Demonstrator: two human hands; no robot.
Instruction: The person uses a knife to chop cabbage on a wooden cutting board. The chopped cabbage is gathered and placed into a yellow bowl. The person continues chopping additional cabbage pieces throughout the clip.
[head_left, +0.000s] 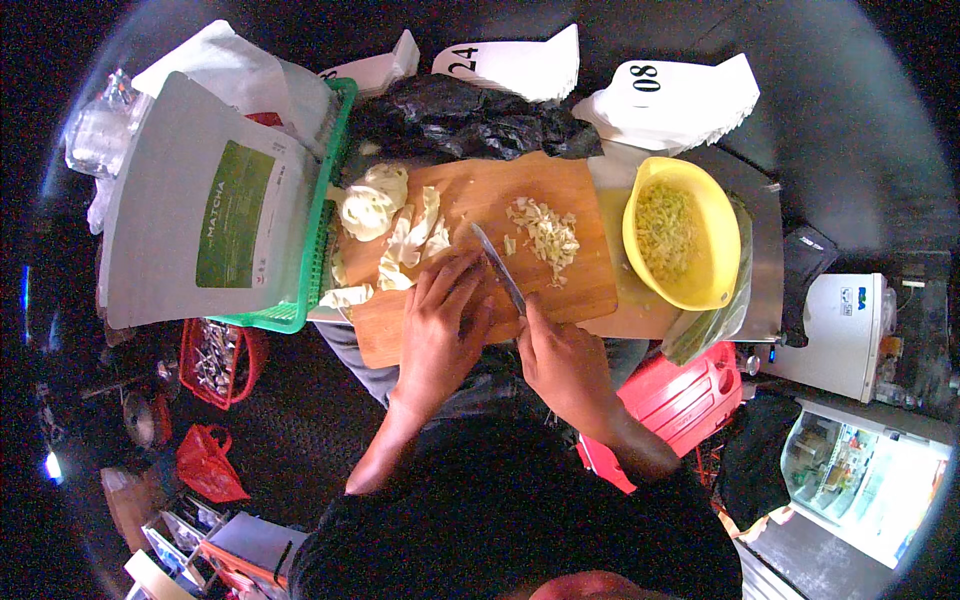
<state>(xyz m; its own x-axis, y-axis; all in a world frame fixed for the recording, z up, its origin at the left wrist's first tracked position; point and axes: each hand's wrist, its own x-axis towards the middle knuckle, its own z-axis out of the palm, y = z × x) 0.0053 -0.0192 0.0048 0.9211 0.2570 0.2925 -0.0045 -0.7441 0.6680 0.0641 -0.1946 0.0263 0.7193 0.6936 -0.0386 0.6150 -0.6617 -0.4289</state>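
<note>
My right hand (564, 358) grips the handle of a kitchen knife (501, 268), its blade angled up and left over the wooden cutting board (480, 180). Bent over the board left of the blade is my left hand (446, 319); whether anything lies under its fingers is hidden. Beyond it are pale cut cabbage leaves (409, 244). Part of a cabbage head (373, 202) rests at the board's far left. Right of the blade, small chopped cabbage pieces (551, 234) form a loose pile. A yellow bowl (721, 251) beside the board contains chopped greenish vegetable (667, 232).
A green basket (294, 319) with a matcha-labelled bag (169, 210) borders the board's left. Behind lie a black plastic bag (480, 120) and stacks of numbered white cards (675, 97). A clear plastic bag (724, 319) is by the bowl; below right is a red plastic stool (686, 401).
</note>
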